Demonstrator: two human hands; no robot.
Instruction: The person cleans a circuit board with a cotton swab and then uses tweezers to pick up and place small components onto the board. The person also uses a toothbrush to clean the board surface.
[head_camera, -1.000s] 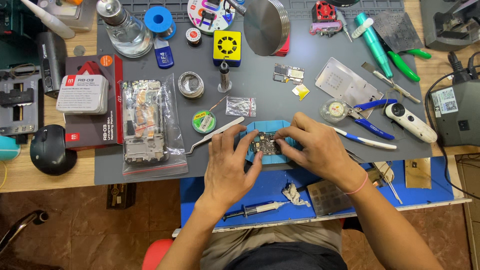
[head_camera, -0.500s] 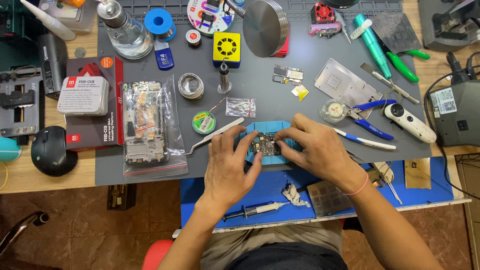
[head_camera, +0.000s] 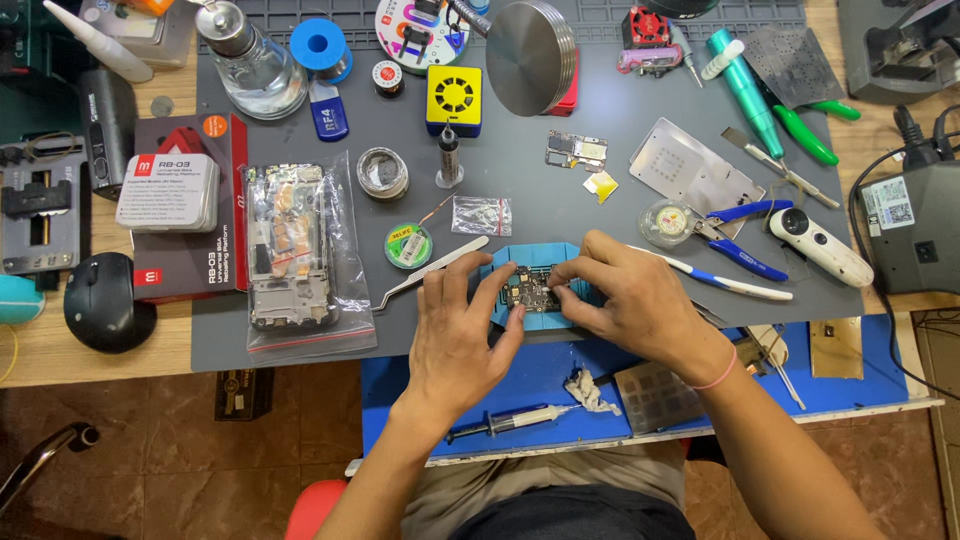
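Grey mat surface (head_camera: 560, 200), cluttered: both hands lie palm-down at its 6 o'clock edge, left hand (head_camera: 462, 330) and right hand (head_camera: 632, 298) each in a narrow fingertip grip on the small circuit board (head_camera: 530, 292) seated in the blue holder (head_camera: 530, 255).

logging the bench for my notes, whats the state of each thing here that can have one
circuit board: seated in the blue holder, pinched by both hands
left hand: fingers on the board
right hand: fingertips on the board
tweezers: lying loose, untouched
syringe: lying flat on the blue mat
phone frame bag: lying flat
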